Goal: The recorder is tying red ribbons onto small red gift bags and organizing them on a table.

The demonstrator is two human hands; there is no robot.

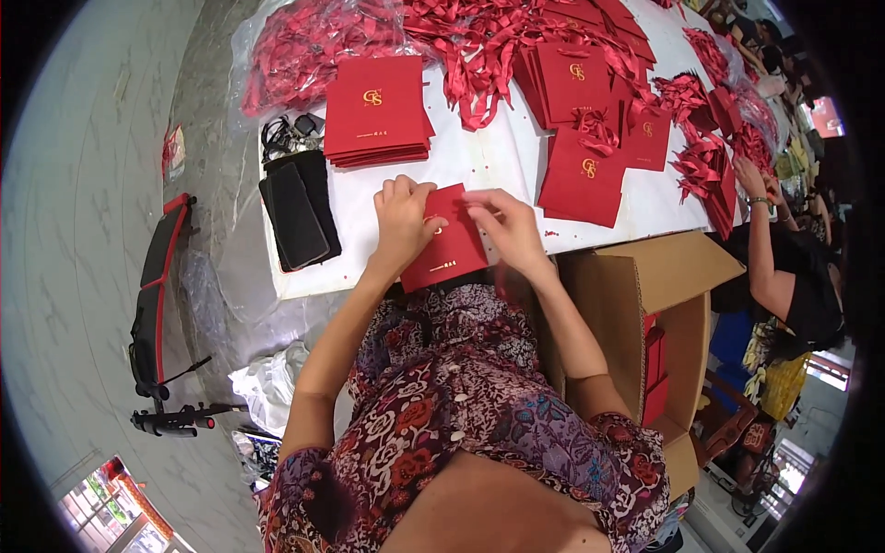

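A flat red paper gift bag (452,253) with a gold emblem lies tilted at the table's near edge, its lower part reaching over my lap. My left hand (404,217) grips its upper left side, thumb on the front face. At the bag's upper right corner, my right hand (507,229) has its thumb and fingers pinched together. A blurred red ribbon (502,278) trails below that hand; its upper end is hidden by the fingers. Just beyond my left hand stands a neat stack of red bags (378,111).
A black phone (297,217) lies on a dark cloth at left. Ribbons (475,55) heap at the back, beside a plastic sack (313,46) of them. Bags with ribbons (585,180) lie at right. An open carton (678,276) holds red bags. Another person's arm (763,230) reaches in at far right.
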